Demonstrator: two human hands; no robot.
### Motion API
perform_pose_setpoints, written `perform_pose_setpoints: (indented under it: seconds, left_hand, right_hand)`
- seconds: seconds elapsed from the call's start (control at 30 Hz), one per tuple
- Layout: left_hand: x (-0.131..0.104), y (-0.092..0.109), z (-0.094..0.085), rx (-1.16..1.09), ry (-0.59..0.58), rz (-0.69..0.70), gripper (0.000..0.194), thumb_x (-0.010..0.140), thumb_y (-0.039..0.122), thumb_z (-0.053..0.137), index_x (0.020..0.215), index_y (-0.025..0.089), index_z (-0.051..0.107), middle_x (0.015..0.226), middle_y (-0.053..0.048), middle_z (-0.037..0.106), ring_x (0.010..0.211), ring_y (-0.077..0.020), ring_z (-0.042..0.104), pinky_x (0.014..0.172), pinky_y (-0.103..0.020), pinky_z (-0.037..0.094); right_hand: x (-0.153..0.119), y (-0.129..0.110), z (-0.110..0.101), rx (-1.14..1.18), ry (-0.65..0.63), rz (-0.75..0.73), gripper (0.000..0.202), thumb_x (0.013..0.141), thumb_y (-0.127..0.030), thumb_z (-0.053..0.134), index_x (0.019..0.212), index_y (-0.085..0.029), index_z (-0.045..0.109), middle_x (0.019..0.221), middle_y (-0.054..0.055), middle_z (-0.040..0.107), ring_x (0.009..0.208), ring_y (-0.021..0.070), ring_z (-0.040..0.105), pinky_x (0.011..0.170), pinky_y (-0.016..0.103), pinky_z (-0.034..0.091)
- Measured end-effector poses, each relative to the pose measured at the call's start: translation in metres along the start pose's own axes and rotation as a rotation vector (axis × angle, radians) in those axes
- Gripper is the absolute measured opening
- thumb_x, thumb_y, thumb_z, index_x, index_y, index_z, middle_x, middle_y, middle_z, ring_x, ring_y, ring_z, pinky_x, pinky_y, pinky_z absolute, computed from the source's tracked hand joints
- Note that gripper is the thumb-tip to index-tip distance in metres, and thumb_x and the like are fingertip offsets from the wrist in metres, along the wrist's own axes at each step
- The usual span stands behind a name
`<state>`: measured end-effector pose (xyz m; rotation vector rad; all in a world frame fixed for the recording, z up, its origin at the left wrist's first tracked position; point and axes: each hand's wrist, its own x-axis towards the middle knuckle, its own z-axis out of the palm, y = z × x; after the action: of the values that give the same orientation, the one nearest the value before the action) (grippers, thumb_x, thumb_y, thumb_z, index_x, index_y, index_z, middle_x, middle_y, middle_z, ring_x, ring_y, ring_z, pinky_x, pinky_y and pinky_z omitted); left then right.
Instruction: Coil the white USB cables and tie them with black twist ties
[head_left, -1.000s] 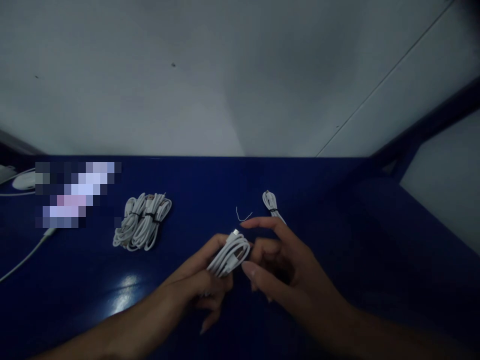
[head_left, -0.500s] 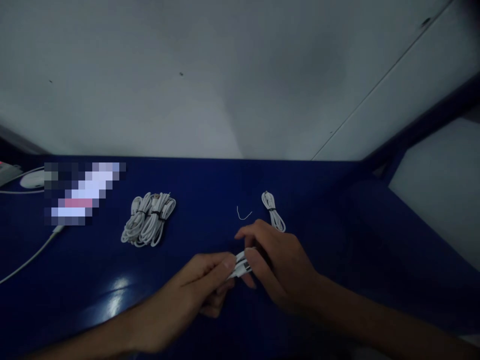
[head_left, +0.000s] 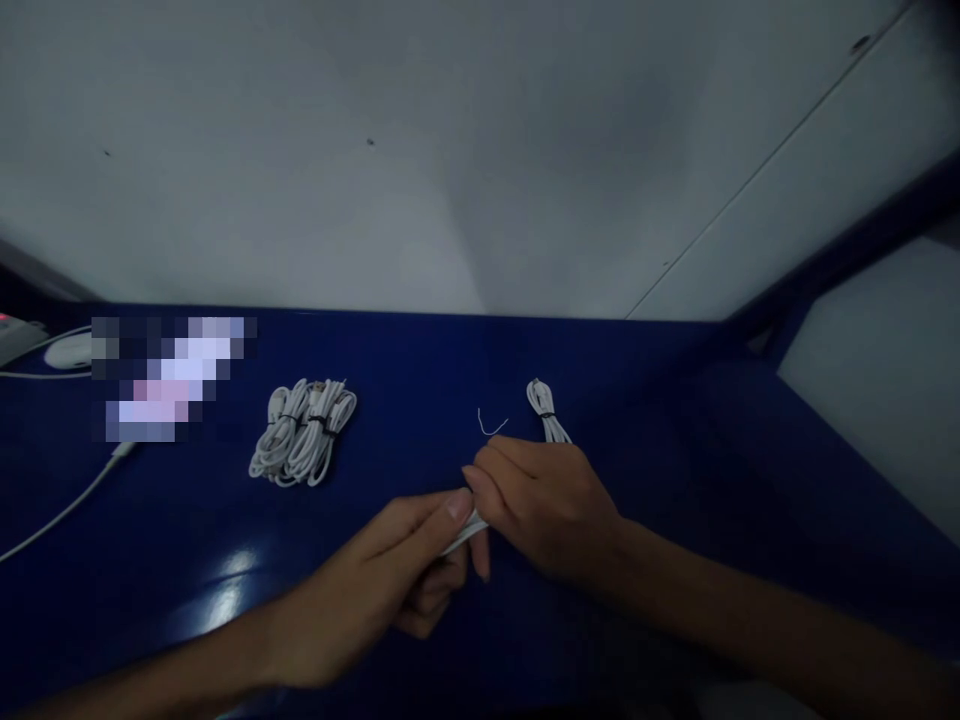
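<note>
Between my two hands is a white cable (head_left: 466, 532), mostly covered by fingers. My left hand (head_left: 409, 560) pinches it between thumb and fingers. My right hand (head_left: 536, 500) is closed round its other end, the fingertips almost meeting the left thumb. Just beyond the right hand lies a coiled white cable (head_left: 541, 400) with a black tie, its near end hidden by that hand. A thin, bent white strand (head_left: 491, 428) rests on the table beside it. To the left, several coiled white cables (head_left: 304, 435) with black ties lie in a heap.
The blue tabletop (head_left: 420, 400) meets a pale upright panel (head_left: 337, 200) at the back. A blurred-out lit object (head_left: 180, 380) lies at the left, with a white cord (head_left: 67, 515) running from it. Near it is a white rounded item (head_left: 67, 350).
My right hand has closed over the cable end and moved left toward my left hand. The plug that showed between the hands is now covered.
</note>
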<state>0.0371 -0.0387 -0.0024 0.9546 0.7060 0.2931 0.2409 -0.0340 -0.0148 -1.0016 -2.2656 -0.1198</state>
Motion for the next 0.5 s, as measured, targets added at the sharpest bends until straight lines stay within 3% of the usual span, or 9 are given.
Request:
perform_pose_setpoints:
  seconds: [0.2,0.4,0.5]
  left_hand:
    - [-0.0019,0.0027,0.0000,0.042,0.000,0.025,0.046,0.112,0.059,0.048,0.084,0.022,0.048,0.070,0.007,0.034,0.060,-0.0121,0.028,0.053,-0.027,0.027]
    - [-0.0001,-0.0044,-0.0009,0.063,0.035,0.021,0.049,0.111,0.060,0.048,0.081,0.022,0.046,0.069,0.007,0.034,0.059,-0.0116,0.026,0.051,-0.027,0.024]
    - [0.0024,-0.0065,-0.0006,-0.006,0.020,0.013,0.047,0.112,0.058,0.047,0.085,0.020,0.055,0.065,0.008,0.033,0.055,-0.0108,0.025,0.048,-0.025,0.026]
  right_hand:
    - [-0.0009,-0.0012,-0.0021,0.164,-0.030,0.061,0.048,0.112,-0.022,0.043,0.065,-0.020,0.054,0.058,-0.003,0.050,0.049,0.0095,0.039,0.046,0.027,0.029]
    - [-0.0065,0.0000,0.0046,0.329,-0.124,0.164,0.043,0.109,-0.021,0.044,0.067,-0.020,0.052,0.059,-0.004,0.049,0.051,0.0096,0.040,0.050,0.026,0.031]
    - [-0.0083,0.0020,0.0063,0.380,-0.096,0.159,0.043,0.107,-0.016,0.041,0.065,-0.021,0.047,0.057,-0.004,0.047,0.048,0.0089,0.039,0.048,0.025,0.031]
